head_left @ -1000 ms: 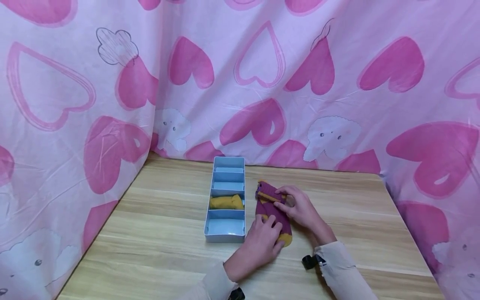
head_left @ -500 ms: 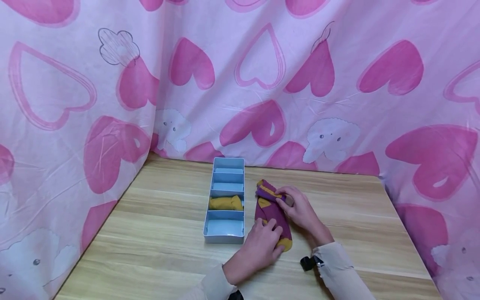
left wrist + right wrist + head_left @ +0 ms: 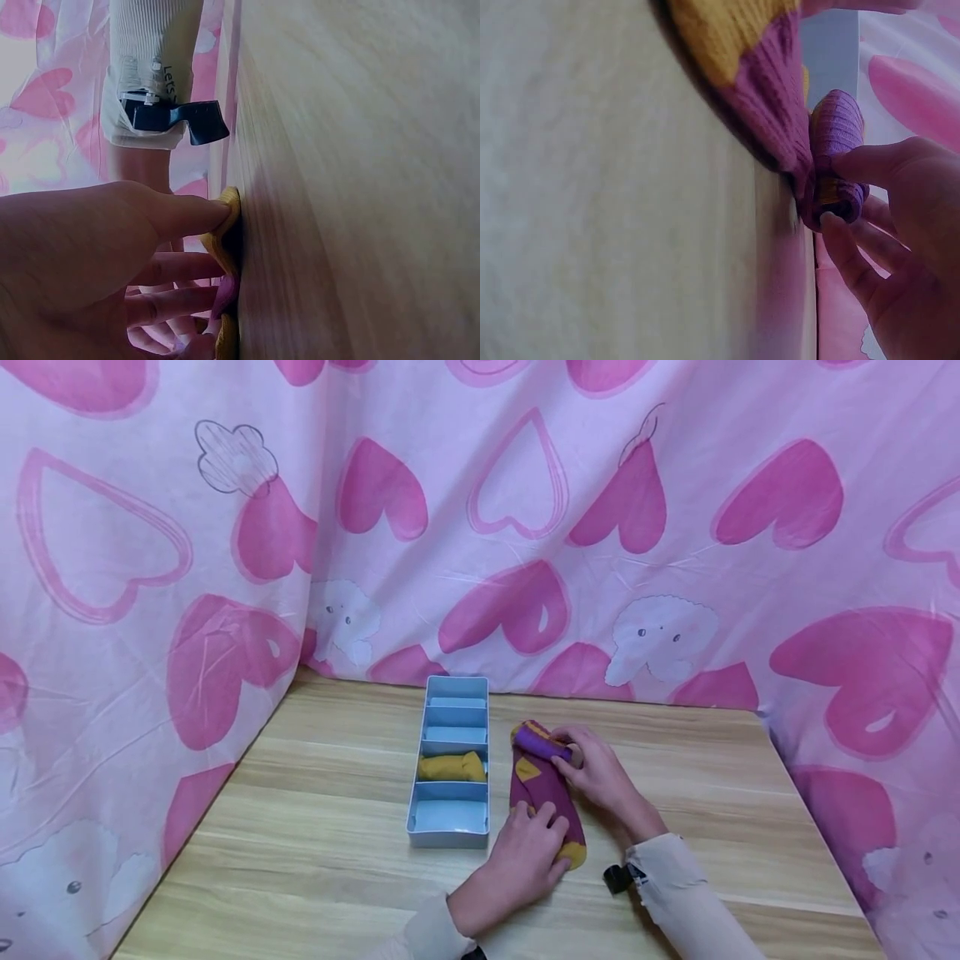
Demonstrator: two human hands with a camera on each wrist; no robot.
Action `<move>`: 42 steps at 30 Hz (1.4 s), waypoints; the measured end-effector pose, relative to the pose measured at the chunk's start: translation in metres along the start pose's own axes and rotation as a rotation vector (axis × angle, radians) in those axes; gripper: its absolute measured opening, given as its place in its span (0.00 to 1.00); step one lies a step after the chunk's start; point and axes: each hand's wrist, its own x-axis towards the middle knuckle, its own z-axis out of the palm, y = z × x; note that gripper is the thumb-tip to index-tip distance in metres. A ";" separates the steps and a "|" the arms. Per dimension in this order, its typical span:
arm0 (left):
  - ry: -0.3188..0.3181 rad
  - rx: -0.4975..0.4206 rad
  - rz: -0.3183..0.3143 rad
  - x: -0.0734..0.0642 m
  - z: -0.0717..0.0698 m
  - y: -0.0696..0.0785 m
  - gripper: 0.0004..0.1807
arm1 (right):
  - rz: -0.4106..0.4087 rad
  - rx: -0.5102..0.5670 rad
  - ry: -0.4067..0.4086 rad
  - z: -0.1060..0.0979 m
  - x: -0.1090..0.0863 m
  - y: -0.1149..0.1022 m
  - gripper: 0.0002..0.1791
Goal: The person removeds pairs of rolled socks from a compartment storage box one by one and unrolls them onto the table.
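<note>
Turned further since half a second ago, the roll [image 3: 538, 743] shows purple where its yellow edge faced up. The maroon sock [image 3: 558, 806] lies near 3 o'clock from the blue box [image 3: 450, 840]; the left hand's [image 3: 527, 852] loosely bent fingers press it, while the right hand [image 3: 602, 774] pinches the roll. The right wrist view shows the roll's coiled end, the left a hollow beneath the toe [image 3: 576, 857], both hidden overhead.

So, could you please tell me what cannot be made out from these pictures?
Head view: part of the maroon-and-mustard knitted sock, covered by the left hand.
Head view: compartment floor under the mustard cloth roll in the pale blue plastic box, covered by that roll.
Left wrist view: much of the sock, behind the left hand.
Right wrist view: the sock's mustard end, cut off by the top edge.
</note>
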 end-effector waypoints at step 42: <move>-0.013 0.028 0.037 -0.012 -0.004 0.009 0.23 | -0.016 -0.028 0.002 0.004 0.005 0.010 0.18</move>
